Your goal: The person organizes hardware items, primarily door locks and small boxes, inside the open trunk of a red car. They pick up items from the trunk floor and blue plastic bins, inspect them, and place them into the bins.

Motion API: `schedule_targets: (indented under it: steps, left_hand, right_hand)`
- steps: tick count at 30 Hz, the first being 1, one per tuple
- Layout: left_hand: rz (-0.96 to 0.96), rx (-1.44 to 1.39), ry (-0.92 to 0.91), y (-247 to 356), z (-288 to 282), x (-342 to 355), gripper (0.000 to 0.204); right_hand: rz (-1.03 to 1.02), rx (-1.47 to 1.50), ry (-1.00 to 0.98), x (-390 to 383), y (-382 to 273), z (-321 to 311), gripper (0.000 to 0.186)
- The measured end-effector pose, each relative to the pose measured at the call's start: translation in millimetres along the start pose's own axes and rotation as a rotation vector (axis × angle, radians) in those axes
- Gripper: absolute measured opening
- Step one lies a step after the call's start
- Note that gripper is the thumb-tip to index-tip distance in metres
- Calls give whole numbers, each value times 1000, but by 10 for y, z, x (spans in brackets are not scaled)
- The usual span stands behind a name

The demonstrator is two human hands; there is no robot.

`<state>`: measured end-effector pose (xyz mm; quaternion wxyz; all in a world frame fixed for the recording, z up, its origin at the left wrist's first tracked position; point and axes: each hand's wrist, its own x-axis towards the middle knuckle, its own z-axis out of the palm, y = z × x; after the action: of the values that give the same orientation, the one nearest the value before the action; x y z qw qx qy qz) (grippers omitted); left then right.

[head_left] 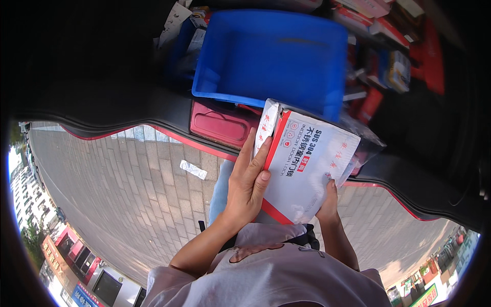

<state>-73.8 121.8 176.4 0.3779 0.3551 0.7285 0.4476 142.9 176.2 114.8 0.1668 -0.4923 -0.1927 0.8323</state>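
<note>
A white and red cardboard box (302, 158) in a clear plastic bag is held tilted in front of my body, its printed face up. My left hand (245, 184) lies along the box's left side, fingers stretched toward the far corner and thumb by the red edge. At the lower right, my right hand (328, 202) grips the box, thumb on top and the other fingers hidden beneath it. Just beyond the box stands a blue plastic bin (271, 56), with no contents visible in it. The box's near-left side shows a white strip with red handwriting.
The bin sits in a vehicle's open cargo space, beside a dark red case (222, 123). Assorted packages (394, 69) crowd the right side. A red-edged sill (220, 151) runs across in front. On the paving (153, 179) lies a white paper scrap (193, 170).
</note>
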Motion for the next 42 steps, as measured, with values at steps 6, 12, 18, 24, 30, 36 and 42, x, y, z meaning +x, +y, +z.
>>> schedule_targets:
  steps: [6, 12, 18, 24, 30, 36, 42]
  left_hand:
    - [-61, 86, -139, -50, -491, -664, 52]
    - [22, -68, -191, -617, -1237, -1222, 48]
    - [-11, -126, -198, -1376, -1547, -1332, 49]
    - [-187, -354, -235, -2650, -1663, -1266, 50]
    - [-194, -387, -145, -2793, -1360, -1072, 40]
    - [-213, -631, -150, -3169, -1326, -863, 39]
    - [-363, -725, -193, -3496, -1447, -1008, 45]
  right_hand:
    - [12, 39, 110, -598, 616, 284, 67]
    - [14, 65, 133, -953, 1099, 1086, 59]
    - [-29, 104, 57, -589, 1837, 1255, 63]
    - [-67, -42, 185, -123, 2596, 1458, 61]
    - [-143, -34, 270, 361, 2880, 1132, 56]
    - [-201, -312, 317, 650, 2890, 1165, 71]
    - [-492, -1115, 692, 754, 2937, 1432, 104]
